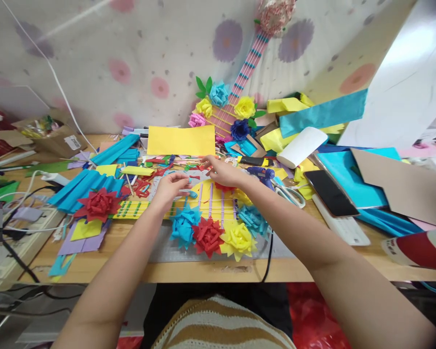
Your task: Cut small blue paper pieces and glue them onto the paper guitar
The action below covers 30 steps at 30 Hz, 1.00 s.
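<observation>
My left hand (170, 189) is over the neck end of a yellow paper guitar (205, 196), thumb and fingers pinched at a small piece of coloured paper (191, 180). My right hand (221, 170) reaches past the guitar body to the scraps behind it, fingers apart and curved, with nothing visible in them. Along the guitar's near edge sit a blue paper flower (186, 225), a red one (208, 236) and a yellow one (238, 239). Another red flower (99, 204) is at the neck's left end. My right forearm hides part of the guitar.
A pink paper guitar (223, 116) leans on the wall behind a yellow sheet (181, 140). A blue glue gun (260, 175), scissors (290, 194) and a phone (330, 193) lie to the right. A paper cup (421, 247) stands near the right edge. Cables run across the left.
</observation>
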Available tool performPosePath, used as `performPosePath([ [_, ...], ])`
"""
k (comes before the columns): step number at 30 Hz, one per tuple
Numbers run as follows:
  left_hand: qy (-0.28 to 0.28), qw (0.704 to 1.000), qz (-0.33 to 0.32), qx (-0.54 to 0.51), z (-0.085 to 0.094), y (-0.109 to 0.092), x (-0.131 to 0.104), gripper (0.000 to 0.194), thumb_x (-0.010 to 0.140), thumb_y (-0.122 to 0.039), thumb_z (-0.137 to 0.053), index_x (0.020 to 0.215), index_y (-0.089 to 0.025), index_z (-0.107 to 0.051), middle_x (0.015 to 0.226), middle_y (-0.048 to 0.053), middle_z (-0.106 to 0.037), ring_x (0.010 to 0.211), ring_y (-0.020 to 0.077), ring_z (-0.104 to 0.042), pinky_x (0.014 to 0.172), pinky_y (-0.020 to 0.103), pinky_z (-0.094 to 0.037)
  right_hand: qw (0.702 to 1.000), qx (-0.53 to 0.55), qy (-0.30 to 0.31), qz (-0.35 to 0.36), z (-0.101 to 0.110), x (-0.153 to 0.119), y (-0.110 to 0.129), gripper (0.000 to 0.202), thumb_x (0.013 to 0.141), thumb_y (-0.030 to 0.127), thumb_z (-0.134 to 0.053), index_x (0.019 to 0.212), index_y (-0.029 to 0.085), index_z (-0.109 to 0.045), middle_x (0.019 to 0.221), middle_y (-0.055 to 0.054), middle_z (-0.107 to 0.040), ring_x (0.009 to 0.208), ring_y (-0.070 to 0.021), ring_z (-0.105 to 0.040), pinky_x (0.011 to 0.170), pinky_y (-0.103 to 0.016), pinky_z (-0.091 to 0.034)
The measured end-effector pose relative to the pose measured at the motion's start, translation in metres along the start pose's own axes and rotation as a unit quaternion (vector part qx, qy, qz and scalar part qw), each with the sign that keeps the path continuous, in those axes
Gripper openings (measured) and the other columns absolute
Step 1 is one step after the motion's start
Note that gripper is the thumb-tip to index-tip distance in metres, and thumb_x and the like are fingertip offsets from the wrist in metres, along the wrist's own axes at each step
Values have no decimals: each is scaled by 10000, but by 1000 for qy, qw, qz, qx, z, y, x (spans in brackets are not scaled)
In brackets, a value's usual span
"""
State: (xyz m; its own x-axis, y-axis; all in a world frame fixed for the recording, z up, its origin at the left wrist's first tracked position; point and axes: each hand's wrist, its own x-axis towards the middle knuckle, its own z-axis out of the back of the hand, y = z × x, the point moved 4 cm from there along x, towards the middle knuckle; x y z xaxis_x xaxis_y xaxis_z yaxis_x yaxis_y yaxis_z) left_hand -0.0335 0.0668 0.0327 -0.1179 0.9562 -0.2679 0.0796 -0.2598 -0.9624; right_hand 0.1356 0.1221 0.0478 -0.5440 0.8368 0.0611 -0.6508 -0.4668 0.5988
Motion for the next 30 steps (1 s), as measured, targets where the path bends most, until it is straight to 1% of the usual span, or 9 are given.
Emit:
performPosePath([
  [4,5,1000,0,0,-1,-2,-1,80,697,-106,-655,733,-118,-584,658,12,-625,608,123,-641,499,215,-537,999,7,-53,9,26,-18,5,267,806,149,-471,1065,183,-523,1069,-81,-655,884,-168,-625,765,-308,-472],
  [7,14,1000,-4,-2,-4,-3,0,80,703,-112,-655,744,-122,-587,650,12,-631,607,126,-644,504,218,-539,985,-8,-170,13,70,-48,3,161,822,333,-533,855,185,-587,862,-49,-668,786,-165,-610,727,-315,-460],
  [11,11,999,-19,-31,-4,-3,6,108,681,-105,-671,763,-126,-604,676,11,-644,628,126,-653,521,216,-541,908,49,-414,-42,134,-108,-24,242,810,432,-548,780,192,-548,713,-47,-620,642,-145,-562,645,-329,-448],
  [13,3,998,-29,-54,-3,-3,9,112,679,-104,-670,771,-128,-612,691,12,-650,638,123,-657,530,208,-538,884,45,-453,-107,148,-136,-48,210,788,423,-567,802,216,-527,723,-56,-617,606,-152,-557,626,-340,-450],
  [16,-10,995,-38,-90,1,-2,10,109,683,-106,-668,777,-130,-616,694,10,-655,643,119,-659,547,207,-538,905,-106,-272,-309,134,-160,-90,159,757,364,-586,762,215,-530,786,-78,-640,687,-198,-586,626,-342,-418],
  [18,-16,993,-41,-108,5,-1,8,114,684,-98,-665,785,-128,-619,694,11,-659,644,119,-660,557,215,-542,896,-199,-66,-391,107,-171,-114,190,727,370,-617,748,197,-541,794,-93,-650,731,-232,-596,613,-334,-398],
  [20,-23,992,-39,-121,10,-1,3,121,685,-90,-662,793,-126,-622,692,15,-665,643,120,-660,561,218,-543,879,-249,23,-406,83,-179,-128,198,746,376,-581,773,182,-548,801,-107,-652,770,-240,-607,601,-315,-384],
  [26,-86,985,-30,-147,30,1,-11,138,669,-80,-675,787,-123,-617,676,6,-659,626,114,-655,558,211,-535,869,-282,43,-404,51,-183,-140,315,768,424,-500,908,148,-556,997,-163,-644,877,-276,-619,618,-323,-399],
  [30,-95,984,-26,-150,29,5,-11,142,661,-85,-688,773,-125,-611,673,5,-661,621,111,-653,566,208,-528,883,-202,-3,-425,61,-183,-143,218,695,379,-572,720,162,-573,803,-141,-657,807,-306,-625,639,-369,-429],
])
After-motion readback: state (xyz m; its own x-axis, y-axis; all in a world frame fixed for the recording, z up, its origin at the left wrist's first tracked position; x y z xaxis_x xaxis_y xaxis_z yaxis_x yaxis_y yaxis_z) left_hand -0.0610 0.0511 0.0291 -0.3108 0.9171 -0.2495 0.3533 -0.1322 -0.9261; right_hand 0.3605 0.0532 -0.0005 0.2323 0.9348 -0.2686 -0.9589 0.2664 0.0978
